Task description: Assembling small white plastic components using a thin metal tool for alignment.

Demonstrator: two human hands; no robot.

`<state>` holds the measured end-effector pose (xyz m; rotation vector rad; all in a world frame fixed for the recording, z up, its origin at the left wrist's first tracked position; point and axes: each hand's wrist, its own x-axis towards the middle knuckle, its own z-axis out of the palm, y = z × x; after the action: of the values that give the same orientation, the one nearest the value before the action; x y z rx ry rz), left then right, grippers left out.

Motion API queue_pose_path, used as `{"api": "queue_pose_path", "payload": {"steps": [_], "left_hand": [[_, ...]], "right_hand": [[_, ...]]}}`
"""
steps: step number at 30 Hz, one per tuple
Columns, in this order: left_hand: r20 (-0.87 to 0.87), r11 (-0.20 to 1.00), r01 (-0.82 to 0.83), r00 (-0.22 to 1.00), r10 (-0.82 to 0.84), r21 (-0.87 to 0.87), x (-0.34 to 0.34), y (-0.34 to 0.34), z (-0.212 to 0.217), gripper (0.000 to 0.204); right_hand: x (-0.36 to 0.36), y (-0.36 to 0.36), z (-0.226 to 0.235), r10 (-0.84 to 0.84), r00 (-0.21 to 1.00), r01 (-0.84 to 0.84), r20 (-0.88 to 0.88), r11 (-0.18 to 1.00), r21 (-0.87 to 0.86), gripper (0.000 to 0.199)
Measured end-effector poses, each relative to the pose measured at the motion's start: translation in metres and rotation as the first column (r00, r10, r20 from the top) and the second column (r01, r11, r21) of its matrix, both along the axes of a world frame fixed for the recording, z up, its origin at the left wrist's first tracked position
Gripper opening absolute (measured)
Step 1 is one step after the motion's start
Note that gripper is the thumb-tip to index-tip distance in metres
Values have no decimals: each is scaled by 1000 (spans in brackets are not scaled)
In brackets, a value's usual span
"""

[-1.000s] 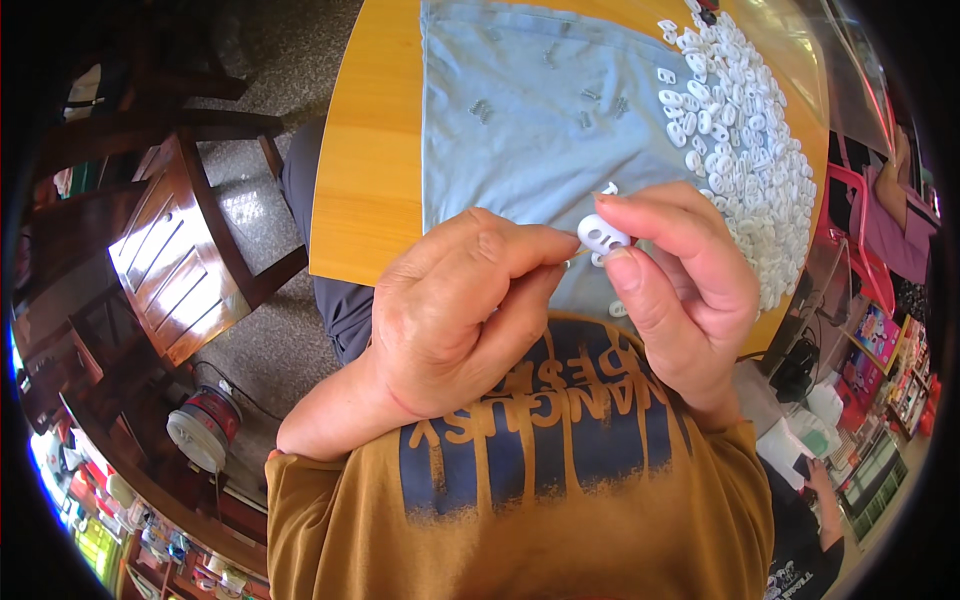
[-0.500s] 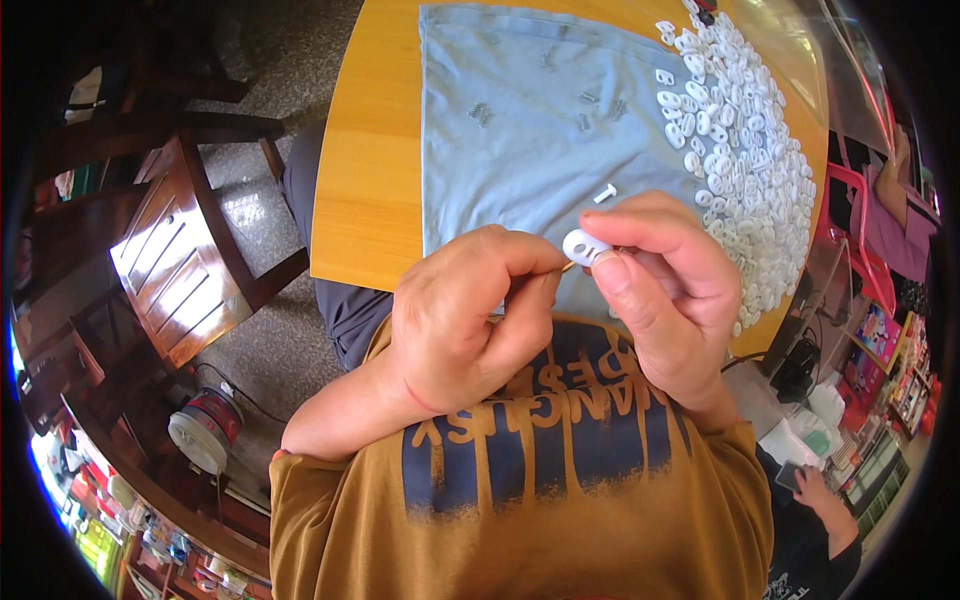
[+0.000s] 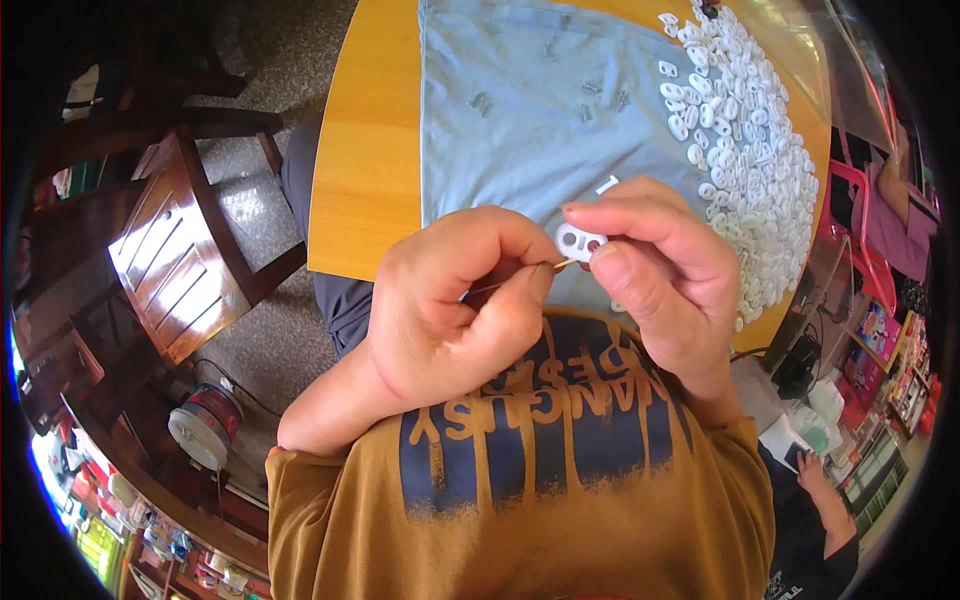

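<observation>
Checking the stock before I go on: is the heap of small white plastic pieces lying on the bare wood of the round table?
No, the heap of small white plastic pieces lies on the pale blue cloth that covers that part of the round wooden table.

Most of the small white plastic piece (image 3: 579, 241) is hidden behind the right hand (image 3: 665, 275), whose thumb and forefinger cover its far side. The thin pin (image 3: 520, 277) disappears inside the left hand (image 3: 455, 300) beside that piece. Small metal bits (image 3: 482, 102) beyond it are too small to identify
</observation>
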<state>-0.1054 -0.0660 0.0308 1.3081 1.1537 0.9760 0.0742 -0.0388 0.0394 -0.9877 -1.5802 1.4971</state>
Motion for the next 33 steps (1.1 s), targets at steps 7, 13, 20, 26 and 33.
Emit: {"api": "queue_pose_path", "payload": {"steps": [7, 13, 20, 26, 33], "left_hand": [[394, 921, 107, 918, 54, -376, 1, 0, 4, 6], [322, 968, 58, 947, 25, -245, 6, -5, 0, 4], [-161, 913, -90, 973, 165, 397, 11, -4, -11, 16], [-237, 793, 15, 958, 164, 609, 5, 3, -15, 23], [-239, 791, 63, 965, 107, 609, 0, 3, -22, 26]], "right_hand": [[-3, 2, -12, -15, 997, 22, -76, 995, 94, 11], [-4, -1, -9, -59, 996, 60, -72, 998, 3, 9], [-7, -3, -7, -100, 995, 99, -18, 995, -28, 12], [-9, -3, -4, -93, 994, 90, 50, 994, 55, 13], [-10, -4, -6, -79, 994, 81, 75, 996, -29, 18]]}}
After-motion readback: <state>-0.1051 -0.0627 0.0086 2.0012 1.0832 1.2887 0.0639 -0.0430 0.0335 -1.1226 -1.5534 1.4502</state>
